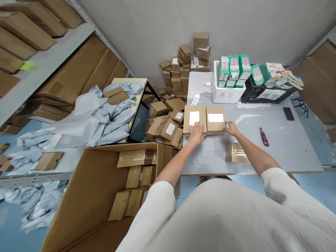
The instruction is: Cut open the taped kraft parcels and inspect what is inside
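Note:
Two brown cardboard boxes stand side by side on the grey table, each with a white label on top. My left hand lies with spread fingers on the near part of the left cardboard box, partly over its label. At the right edge of the right cardboard box, my right hand has its fingers curled against the side, gripping it. A third, taped cardboard box sits nearer me, partly behind my right forearm.
A large open carton with several taped boxes stands at my left. Further back are a white bin of green boxes, a black crate, a red-and-black cutter and a phone. Piled boxes lie left of the table.

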The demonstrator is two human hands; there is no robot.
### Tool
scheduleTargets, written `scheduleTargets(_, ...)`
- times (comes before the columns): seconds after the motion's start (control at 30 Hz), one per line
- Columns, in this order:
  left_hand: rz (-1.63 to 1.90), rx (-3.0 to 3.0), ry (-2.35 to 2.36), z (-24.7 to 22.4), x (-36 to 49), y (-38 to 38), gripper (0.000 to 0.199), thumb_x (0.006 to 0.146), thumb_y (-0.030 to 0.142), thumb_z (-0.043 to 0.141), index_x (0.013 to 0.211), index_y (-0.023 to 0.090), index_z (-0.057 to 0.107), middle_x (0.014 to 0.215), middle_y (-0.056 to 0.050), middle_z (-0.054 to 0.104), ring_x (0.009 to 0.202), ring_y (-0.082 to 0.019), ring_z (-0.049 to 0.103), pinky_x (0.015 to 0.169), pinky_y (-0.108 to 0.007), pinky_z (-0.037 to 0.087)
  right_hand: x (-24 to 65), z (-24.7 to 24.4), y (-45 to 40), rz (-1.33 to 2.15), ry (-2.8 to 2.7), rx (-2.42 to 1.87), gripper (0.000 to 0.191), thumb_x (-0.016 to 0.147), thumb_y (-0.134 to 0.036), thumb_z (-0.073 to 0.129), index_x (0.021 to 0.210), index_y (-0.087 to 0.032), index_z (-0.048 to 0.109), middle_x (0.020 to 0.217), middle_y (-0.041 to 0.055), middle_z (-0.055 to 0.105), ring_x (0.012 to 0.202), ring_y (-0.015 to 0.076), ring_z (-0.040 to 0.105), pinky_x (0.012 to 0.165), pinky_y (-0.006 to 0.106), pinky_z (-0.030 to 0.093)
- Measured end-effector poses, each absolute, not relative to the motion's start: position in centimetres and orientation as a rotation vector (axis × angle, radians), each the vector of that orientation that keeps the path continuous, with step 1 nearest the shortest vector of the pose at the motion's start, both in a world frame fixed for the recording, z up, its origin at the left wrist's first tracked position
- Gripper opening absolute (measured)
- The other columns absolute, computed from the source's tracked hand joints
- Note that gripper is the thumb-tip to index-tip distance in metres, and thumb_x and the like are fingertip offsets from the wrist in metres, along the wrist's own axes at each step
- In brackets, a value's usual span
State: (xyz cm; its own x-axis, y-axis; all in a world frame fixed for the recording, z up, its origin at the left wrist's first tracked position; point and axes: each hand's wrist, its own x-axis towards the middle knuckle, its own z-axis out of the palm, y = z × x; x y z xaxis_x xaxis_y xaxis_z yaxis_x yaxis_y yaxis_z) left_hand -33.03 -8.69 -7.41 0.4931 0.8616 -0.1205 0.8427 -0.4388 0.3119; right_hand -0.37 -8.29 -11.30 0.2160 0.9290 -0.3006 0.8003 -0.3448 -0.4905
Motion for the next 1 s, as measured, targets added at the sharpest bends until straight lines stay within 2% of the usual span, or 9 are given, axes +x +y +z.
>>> scheduleTargets(0.13, 0.183, 2.492, 1.239, -6.7, -29.1, -10.5, 0.067, 0.103, 0.029, 0.060, 0.168, 0.022, 0.046, 0.184, -0.019, 0.025, 0.173, -0.037, 0.019, 0.139, -0.065, 0.012, 1.3, -10.6, -11.1, 0.743, -1.654, -2.216, 0.056, 0.094, -0.037, 0.065, 0.147, -0.018, 0.070, 0.159, 0.0167, 0.059, 0.158, 0.0327, 0.045, 0.133, 0.047, 0.036)
scheduleTargets(0.27, 0.171, 2.471, 1.061, -6.3, -24.9, -12.1, 0.062, 0.104, 0.031, 0.059, 0.165, 0.025, 0.050, 0.184, -0.015, 0.029, 0.171, -0.035, 0.025, 0.139, -0.059, 0.021, 3.5, -9.2, -15.2, 0.730, -1.638, -2.271, 0.052, 0.097, -0.037, 0.063, 0.145, -0.022, 0.071, 0.160, 0.0135, 0.059, 0.154, 0.0311, 0.049, 0.129, 0.047, 0.039)
scheduleTargets(0.37, 0.087, 2.364, 0.957, -6.6, -22.3, -13.5, 0.062, 0.105, 0.034, 0.059, 0.165, 0.023, 0.050, 0.181, -0.016, 0.036, 0.163, -0.035, 0.041, 0.134, -0.051, 0.034, 5.7, -8.2, -18.3, 0.738, -1.602, -2.371, 0.051, 0.098, -0.038, 0.062, 0.146, -0.025, 0.072, 0.162, 0.0116, 0.058, 0.151, 0.0336, 0.051, 0.126, 0.052, 0.042)
scheduleTargets(0.5, -0.033, 2.187, 0.943, -7.3, -19.2, -15.1, 0.065, 0.106, 0.043, 0.058, 0.167, 0.023, 0.049, 0.166, -0.015, 0.057, 0.146, -0.032, 0.061, 0.121, -0.042, 0.049, 9.2, -7.5, -21.6, 0.683, -1.559, -2.475, 0.048, 0.097, -0.037, 0.062, 0.142, -0.026, 0.074, 0.162, 0.0113, 0.061, 0.148, 0.0380, 0.053, 0.124, 0.058, 0.042)
scheduleTargets(0.63, -0.130, 2.145, 1.039, -7.6, -16.4, -16.1, 0.068, 0.102, 0.045, 0.063, 0.164, 0.021, 0.052, 0.154, -0.016, 0.067, 0.139, -0.032, 0.066, 0.115, -0.038, 0.052, 11.7, -7.7, -24.0, 0.722, -1.478, -2.582, 0.050, 0.099, -0.040, 0.059, 0.143, -0.021, 0.074, 0.159, 0.0159, 0.062, 0.143, 0.0354, 0.059, 0.120, 0.050, 0.046)
scheduleTargets(0.7, -0.182, 2.152, 1.083, -7.4, -15.1, -16.3, 0.062, 0.101, 0.041, 0.063, 0.159, 0.020, 0.057, 0.150, -0.017, 0.068, 0.136, -0.032, 0.068, 0.112, -0.038, 0.053, 12.5, -8.1, -24.9, 0.799, -1.409, -2.613, 0.051, 0.103, -0.044, 0.055, 0.142, -0.016, 0.074, 0.156, 0.0194, 0.063, 0.139, 0.0339, 0.063, 0.117, 0.044, 0.048)
scheduleTargets(0.8, -0.213, 2.149, 1.171, -7.2, -13.5, -16.6, 0.050, 0.101, 0.036, 0.061, 0.149, 0.021, 0.064, 0.147, -0.016, 0.069, 0.134, -0.032, 0.068, 0.111, -0.039, 0.052, 13.5, -8.6, -25.8, 0.847, -1.341, -2.586, 0.053, 0.105, -0.046, 0.053, 0.142, -0.014, 0.072, 0.153, 0.0217, 0.065, 0.136, 0.0334, 0.066, 0.115, 0.040, 0.049)
scheduleTargets(0.9, -0.120, 2.075, 1.304, -7.2, -12.1, -16.7, 0.053, 0.102, 0.033, 0.060, 0.153, 0.020, 0.060, 0.150, -0.017, 0.067, 0.138, -0.032, 0.066, 0.114, -0.040, 0.051, 15.1, -8.8, -25.8, 0.786, -1.367, -2.448, 0.053, 0.098, -0.038, 0.059, 0.144, -0.014, 0.069, 0.155, 0.0196, 0.063, 0.142, 0.0306, 0.062, 0.121, 0.038, 0.046)
scheduleTargets(1.0, 0.025, 1.988, 1.403, -7.4, -10.6, -16.9, 0.058, 0.103, 0.033, 0.060, 0.159, 0.020, 0.053, 0.156, -0.017, 0.062, 0.143, -0.031, 0.062, 0.117, -0.039, 0.050, 17.2, -8.8, -25.5, 0.740, -1.391, -2.306, 0.065, 0.089, -0.032, 0.065, 0.152, -0.017, 0.063, 0.160, 0.0172, 0.058, 0.150, 0.0285, 0.055, 0.129, 0.039, 0.040)
